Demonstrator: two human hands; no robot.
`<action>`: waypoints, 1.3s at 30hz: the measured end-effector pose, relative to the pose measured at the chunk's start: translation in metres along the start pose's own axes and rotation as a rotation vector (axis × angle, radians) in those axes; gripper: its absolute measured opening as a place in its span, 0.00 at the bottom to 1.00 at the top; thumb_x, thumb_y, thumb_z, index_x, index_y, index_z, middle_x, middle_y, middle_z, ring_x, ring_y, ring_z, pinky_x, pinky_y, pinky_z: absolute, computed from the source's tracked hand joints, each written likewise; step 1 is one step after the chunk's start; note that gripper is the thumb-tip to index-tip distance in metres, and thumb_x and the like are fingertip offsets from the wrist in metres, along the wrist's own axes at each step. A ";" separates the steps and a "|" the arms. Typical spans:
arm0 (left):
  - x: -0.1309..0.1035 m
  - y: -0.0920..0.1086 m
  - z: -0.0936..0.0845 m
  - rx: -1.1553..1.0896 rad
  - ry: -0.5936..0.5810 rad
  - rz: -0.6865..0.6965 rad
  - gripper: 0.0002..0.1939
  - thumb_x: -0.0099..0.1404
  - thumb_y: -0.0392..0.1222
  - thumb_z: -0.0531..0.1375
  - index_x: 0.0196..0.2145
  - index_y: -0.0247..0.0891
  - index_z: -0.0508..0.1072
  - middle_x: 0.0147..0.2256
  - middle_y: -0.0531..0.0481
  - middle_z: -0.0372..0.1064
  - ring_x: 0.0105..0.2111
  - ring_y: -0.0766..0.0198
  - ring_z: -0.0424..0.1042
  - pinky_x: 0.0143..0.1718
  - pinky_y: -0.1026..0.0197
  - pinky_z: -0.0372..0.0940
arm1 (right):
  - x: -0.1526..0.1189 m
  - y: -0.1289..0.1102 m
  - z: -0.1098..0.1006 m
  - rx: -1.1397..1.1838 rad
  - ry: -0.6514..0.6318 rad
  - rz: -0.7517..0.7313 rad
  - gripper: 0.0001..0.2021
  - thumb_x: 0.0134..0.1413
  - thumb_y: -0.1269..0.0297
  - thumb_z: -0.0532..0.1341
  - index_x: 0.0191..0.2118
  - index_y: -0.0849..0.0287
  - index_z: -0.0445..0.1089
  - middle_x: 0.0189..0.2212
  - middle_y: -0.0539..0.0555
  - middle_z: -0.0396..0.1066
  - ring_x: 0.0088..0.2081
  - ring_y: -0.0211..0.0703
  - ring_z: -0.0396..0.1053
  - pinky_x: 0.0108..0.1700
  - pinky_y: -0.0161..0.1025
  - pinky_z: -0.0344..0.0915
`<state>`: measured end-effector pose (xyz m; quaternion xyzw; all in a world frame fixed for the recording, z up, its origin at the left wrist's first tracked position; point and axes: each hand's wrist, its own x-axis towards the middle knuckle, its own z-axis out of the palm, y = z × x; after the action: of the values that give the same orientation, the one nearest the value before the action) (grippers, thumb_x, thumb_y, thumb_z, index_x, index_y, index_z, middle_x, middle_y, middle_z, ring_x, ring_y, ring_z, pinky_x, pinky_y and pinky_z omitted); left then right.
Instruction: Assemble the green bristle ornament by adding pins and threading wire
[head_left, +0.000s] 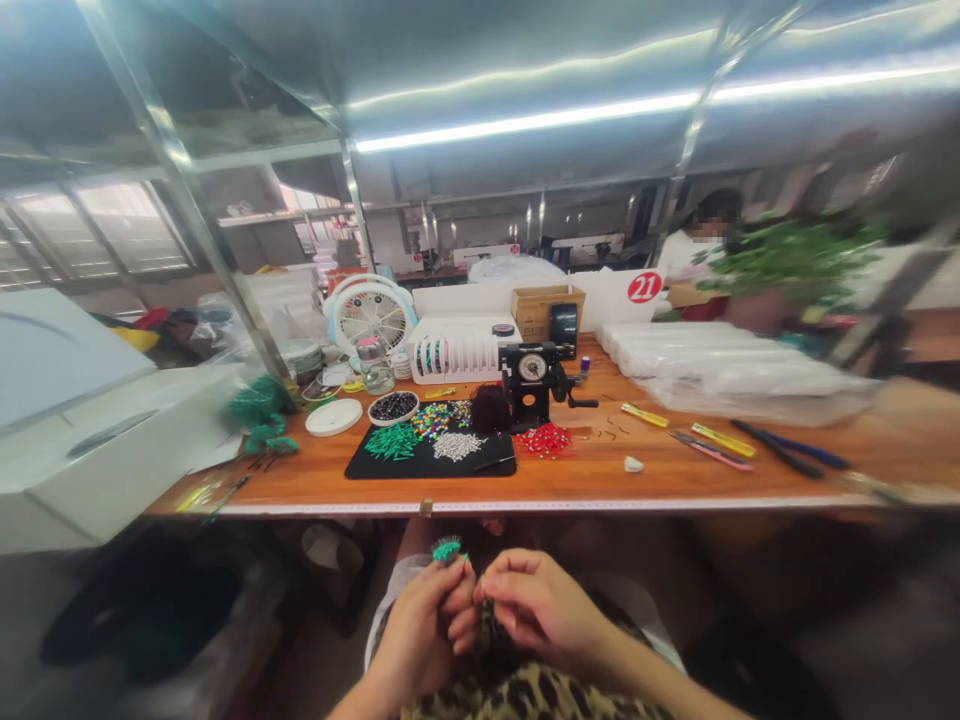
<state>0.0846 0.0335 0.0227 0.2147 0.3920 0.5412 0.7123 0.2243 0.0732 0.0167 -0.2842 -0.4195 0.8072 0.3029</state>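
Both hands are close together over my lap, just below the table's front edge. My left hand [442,605] is closed on a small bundle of green-tipped pieces [446,549] with fine dark ends fanning out above the fingers. Beside it, my right hand [532,605] pinches at something too small to make out, its fingertips almost touching the left ones. On the table ahead, a black mat [367,466] bears green pieces [393,441], white beads [457,446] and mixed coloured beads [433,420]. Red pieces [545,440] lie right of the mat.
A black hand-cranked machine with a dial [534,370] stands behind the mat. Yellow cutters [724,439], pliers [780,448] and a white fan [371,318] are on the table [450,495]. Plastic-wrapped rolls [697,360] lie at right, a white box [90,470] at left. Another person [697,245] sits beyond.
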 end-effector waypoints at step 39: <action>-0.001 0.007 -0.005 0.336 0.425 0.419 0.21 0.46 0.56 0.67 0.23 0.37 0.65 0.17 0.58 0.58 0.18 0.71 0.55 0.20 0.69 0.53 | 0.004 0.014 -0.014 -0.601 -0.027 -0.301 0.05 0.38 0.70 0.61 0.18 0.63 0.68 0.16 0.47 0.64 0.21 0.32 0.58 0.25 0.29 0.52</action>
<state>0.0762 0.0344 0.0248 0.2875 0.5627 0.6362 0.4427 0.2276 0.0764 -0.0031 -0.2850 -0.6799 0.5974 0.3156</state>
